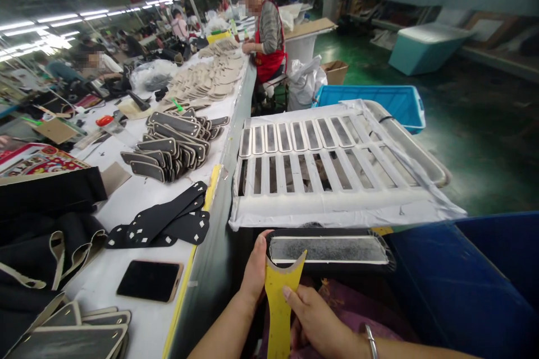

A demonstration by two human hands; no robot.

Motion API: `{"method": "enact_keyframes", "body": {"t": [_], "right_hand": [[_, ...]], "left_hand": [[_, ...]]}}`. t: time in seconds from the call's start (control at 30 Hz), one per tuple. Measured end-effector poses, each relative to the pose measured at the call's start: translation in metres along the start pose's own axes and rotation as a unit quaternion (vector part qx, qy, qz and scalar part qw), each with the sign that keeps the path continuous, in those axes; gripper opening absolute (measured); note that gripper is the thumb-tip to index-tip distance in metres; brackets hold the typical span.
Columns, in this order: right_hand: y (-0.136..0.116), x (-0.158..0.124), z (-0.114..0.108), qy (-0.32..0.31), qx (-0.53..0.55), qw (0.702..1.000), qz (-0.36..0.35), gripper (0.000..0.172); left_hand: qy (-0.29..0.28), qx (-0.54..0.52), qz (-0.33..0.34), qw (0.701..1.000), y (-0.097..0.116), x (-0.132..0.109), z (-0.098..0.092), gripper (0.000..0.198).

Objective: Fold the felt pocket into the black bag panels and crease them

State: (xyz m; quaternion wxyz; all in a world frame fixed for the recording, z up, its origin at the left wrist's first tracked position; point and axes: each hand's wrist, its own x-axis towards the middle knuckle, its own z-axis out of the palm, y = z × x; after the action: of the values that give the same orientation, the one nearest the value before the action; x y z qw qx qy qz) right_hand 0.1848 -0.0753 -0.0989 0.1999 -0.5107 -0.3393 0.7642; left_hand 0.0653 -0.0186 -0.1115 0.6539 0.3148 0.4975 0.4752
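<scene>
My left hand (254, 269) is closed on the left end of a long black padded piece (389, 252), which has a grey panel (332, 249) with a white border on top. My right hand (314, 314) grips a yellow flat scraper-like tool (278, 303) with a notched, concave end. That end lies over the padded piece's left part, one tip pointing across the grey panel. Just beyond my hands is a white slatted rack (286, 210), carrying a row of grey panels with pale edges (298, 136) along its far side.
On the table (90, 261) to my left lie a phone (148, 280), black straps (168, 219) and stacked grey pieces (174, 143). A blue bin (458, 286) stands close on my right. A co-worker (269, 31) sits farther along the table, near a light-blue crate (370, 95).
</scene>
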Motion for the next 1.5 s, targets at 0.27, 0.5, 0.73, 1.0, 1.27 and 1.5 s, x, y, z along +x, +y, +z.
{"method": "enact_keyframes", "body": {"t": [0.27,0.5,0.73,1.0,1.27,1.5], "right_hand": [[0.016,0.006,-0.008,-0.038,-0.016,0.999,-0.03,0.036],[0.011,0.007,-0.009,-0.031,-0.018,0.999,-0.033,0.04],[-0.002,0.002,-0.012,-0.029,-0.026,0.999,-0.005,0.039],[-0.008,-0.003,-0.013,-0.031,-0.013,0.999,0.007,0.035],[-0.009,-0.008,-0.012,0.014,-0.058,0.998,0.035,0.031],[-0.007,-0.002,-0.017,0.043,-0.12,0.991,0.032,0.029]], "left_hand": [[-0.019,-0.118,-0.052,0.991,-0.003,-0.007,-0.001,0.06],[-0.029,-0.123,-0.035,0.991,-0.003,-0.003,-0.001,0.058],[-0.017,0.003,-0.013,1.0,0.001,0.0,-0.003,0.049],[0.003,0.13,0.056,0.99,0.007,0.003,0.002,0.039],[0.005,0.138,0.086,0.987,0.01,0.0,0.008,0.041],[0.054,0.246,0.117,0.961,0.016,0.003,-0.002,0.042]]}}
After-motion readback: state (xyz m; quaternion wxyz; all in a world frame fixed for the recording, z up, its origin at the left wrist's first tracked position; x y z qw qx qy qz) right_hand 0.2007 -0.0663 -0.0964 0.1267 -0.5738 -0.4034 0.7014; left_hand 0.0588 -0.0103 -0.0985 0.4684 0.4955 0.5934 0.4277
